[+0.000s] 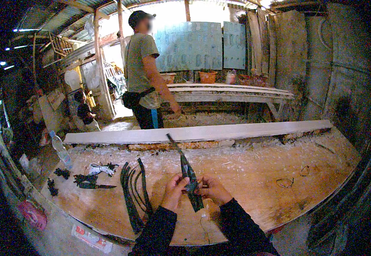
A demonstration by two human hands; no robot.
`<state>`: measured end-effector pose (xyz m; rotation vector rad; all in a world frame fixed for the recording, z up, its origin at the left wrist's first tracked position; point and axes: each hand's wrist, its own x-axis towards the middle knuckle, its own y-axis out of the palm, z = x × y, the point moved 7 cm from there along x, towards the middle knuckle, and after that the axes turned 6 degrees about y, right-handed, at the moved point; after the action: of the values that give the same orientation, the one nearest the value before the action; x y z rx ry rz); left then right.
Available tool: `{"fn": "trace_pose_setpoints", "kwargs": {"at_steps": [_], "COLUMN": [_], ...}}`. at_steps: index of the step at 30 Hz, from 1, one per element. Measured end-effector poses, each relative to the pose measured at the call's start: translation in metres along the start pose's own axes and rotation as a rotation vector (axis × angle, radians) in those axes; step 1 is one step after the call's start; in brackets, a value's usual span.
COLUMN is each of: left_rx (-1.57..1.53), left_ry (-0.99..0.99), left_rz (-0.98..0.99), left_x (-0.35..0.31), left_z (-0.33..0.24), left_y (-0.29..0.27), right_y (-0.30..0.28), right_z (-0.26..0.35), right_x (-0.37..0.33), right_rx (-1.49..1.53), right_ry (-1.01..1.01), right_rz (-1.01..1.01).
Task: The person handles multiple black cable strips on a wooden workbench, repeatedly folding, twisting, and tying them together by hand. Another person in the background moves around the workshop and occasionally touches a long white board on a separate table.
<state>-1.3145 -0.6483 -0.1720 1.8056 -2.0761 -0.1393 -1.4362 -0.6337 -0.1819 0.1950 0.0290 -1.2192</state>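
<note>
Both my hands are over the near middle of a wooden table (245,205). A long black strip (185,166), wider toward me and narrow at its far end, lies between them. My left hand (174,191) pinches the strip from the left. My right hand (214,190) is closed at its right edge, fingers bent; whether it also grips a thin cord is too small to tell. Below it, a thin pale cord (203,222) trails down over the table. Left of my left hand lie several more black strips (135,194), side by side and slightly curved.
Left on the table are a knife (102,186), a white cord bundle (101,169), black bundles (62,173) and a clear plastic bottle (61,150). Thin wire loops (285,183) lie right. A long white board (219,132) spans the far edge. Beyond it stands a person (140,72).
</note>
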Motion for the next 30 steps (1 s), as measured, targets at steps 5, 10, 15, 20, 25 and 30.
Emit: {"fn": "trace_pose_setpoints", "kwargs": {"at_steps": [5, 10, 15, 20, 25, 30], "left_rx": [-0.099, -0.150, -0.071, -0.181, -0.138, -0.104], "left_ry": [-0.064, 0.002, -0.013, 0.024, 0.012, -0.070], "left_rz": [-0.219, -0.336, -0.323, -0.240, -0.033, 0.065], "left_x": [-0.007, -0.001, 0.002, 0.007, 0.005, 0.001], "left_z": [-0.007, -0.011, -0.010, -0.010, -0.005, 0.008], "left_y": [-0.017, -0.032, -0.044, -0.037, -0.013, -0.002], "right_y": [0.017, 0.023, 0.032, 0.034, 0.020, 0.010], "right_z": [-0.012, -0.015, -0.017, -0.013, -0.006, -0.002], "right_x": [-0.001, 0.001, -0.003, -0.004, -0.001, 0.002], "right_rx": [-0.078, -0.144, -0.254, -0.189, -0.120, 0.003], "right_ry": [0.021, -0.001, -0.001, 0.069, 0.061, 0.028], "right_rz": [0.186, 0.284, 0.397, 0.335, 0.081, -0.017]}}
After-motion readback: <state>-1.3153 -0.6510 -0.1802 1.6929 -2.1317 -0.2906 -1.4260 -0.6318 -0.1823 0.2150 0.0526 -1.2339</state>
